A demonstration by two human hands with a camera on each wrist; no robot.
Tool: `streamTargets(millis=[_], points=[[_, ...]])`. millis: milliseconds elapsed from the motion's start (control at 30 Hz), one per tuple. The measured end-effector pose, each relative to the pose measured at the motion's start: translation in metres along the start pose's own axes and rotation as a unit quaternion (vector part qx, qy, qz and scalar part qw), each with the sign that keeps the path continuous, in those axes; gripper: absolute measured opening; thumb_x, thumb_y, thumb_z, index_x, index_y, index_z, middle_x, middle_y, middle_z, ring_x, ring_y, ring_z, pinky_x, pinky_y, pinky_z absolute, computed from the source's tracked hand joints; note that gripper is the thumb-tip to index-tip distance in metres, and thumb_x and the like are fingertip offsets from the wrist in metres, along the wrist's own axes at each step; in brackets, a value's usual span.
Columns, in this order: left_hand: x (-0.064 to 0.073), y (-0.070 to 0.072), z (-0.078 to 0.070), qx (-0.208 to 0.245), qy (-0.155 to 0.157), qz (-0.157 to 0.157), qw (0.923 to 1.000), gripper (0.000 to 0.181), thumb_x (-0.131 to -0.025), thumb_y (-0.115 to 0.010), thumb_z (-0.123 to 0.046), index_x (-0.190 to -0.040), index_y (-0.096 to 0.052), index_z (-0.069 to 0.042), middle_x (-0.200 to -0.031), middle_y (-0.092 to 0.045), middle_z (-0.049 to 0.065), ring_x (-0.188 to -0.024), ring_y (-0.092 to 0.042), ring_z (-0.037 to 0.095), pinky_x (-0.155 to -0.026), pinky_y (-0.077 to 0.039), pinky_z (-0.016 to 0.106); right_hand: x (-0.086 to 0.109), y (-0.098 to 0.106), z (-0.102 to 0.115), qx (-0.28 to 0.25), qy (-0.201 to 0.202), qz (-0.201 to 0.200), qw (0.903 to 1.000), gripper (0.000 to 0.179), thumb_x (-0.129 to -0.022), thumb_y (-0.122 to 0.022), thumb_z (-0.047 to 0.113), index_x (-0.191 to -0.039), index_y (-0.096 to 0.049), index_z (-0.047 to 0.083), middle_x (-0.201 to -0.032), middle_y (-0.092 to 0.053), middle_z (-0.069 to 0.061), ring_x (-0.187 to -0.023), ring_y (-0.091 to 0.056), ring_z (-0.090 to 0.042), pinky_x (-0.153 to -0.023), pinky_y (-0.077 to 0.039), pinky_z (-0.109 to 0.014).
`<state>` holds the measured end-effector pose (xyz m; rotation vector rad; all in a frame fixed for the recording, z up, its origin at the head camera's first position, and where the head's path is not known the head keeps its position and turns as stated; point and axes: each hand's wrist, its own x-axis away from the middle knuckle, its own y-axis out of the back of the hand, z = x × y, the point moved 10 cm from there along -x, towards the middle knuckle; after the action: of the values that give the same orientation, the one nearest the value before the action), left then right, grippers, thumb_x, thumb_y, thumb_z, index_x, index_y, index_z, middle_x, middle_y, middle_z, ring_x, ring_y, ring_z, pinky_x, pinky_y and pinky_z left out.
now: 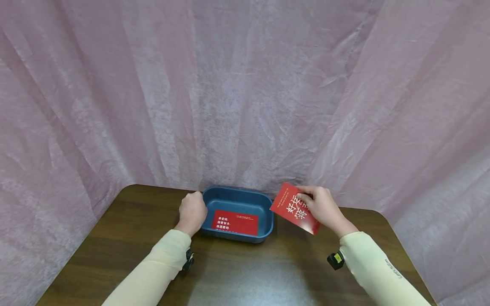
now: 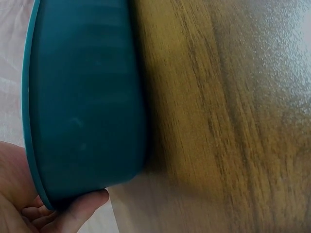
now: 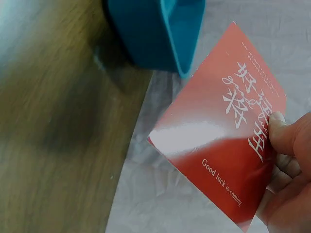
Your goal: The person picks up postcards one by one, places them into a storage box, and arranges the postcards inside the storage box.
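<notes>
A blue plastic basin point(image 1: 264, 221) stands on the table against the curtain. Its left end is gripped by my left hand point(image 1: 192, 211), and in the left wrist view the thumb point(image 2: 87, 206) lies along the outer wall below the rim. Inside the basin lies a red card point(image 1: 245, 223) with white writing. Just right of the basin, my right hand point(image 1: 321, 206) pinches another red card point(image 1: 292, 208) between thumb and fingers. This card is tilted, and in the right wrist view its printed face reads "Good luck is coming".
The dark brown wooden table point(image 1: 245, 276) has rounded far corners. A pink curtain point(image 1: 245, 93) hangs right behind it and along both sides. Light glares on the table's near middle.
</notes>
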<state>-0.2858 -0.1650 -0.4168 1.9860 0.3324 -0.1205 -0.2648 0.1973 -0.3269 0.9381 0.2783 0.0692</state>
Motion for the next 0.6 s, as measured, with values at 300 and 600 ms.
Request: streamTargets(millis=[300, 600], points=[[0.0, -0.001, 0.001, 0.002, 0.003, 0.002, 1.0, 0.015, -0.084, -0.058, -0.008, -0.079, -0.067, 0.002, -0.079, -0.069, 0.022, -0.064, -0.067, 0.033, -0.043, -0.049, 0.041, -0.014, -0.011, 0.025, 0.013, 0.019, 0.008, 0.9997, 0.03, -0.09, -0.061, 0.024, -0.119, -0.065, 0.019, -0.106, -0.069, -0.004, -0.064, -0.057, -0.013, -0.056, -0.048, -0.028], [-0.001, -0.003, 0.003, 0.0, 0.016, 0.022, 0.9996, 0.015, -0.084, -0.059, -0.01, -0.082, -0.068, 0.002, -0.082, -0.069, 0.02, -0.065, -0.067, 0.031, -0.042, -0.049, 0.04, -0.032, -0.02, 0.052, 0.016, 0.053, -0.001, 0.9984, 0.027, -0.09, -0.061, 0.022, -0.116, -0.067, 0.018, -0.103, -0.07, 0.0, -0.071, -0.058, -0.011, -0.06, -0.047, -0.026]])
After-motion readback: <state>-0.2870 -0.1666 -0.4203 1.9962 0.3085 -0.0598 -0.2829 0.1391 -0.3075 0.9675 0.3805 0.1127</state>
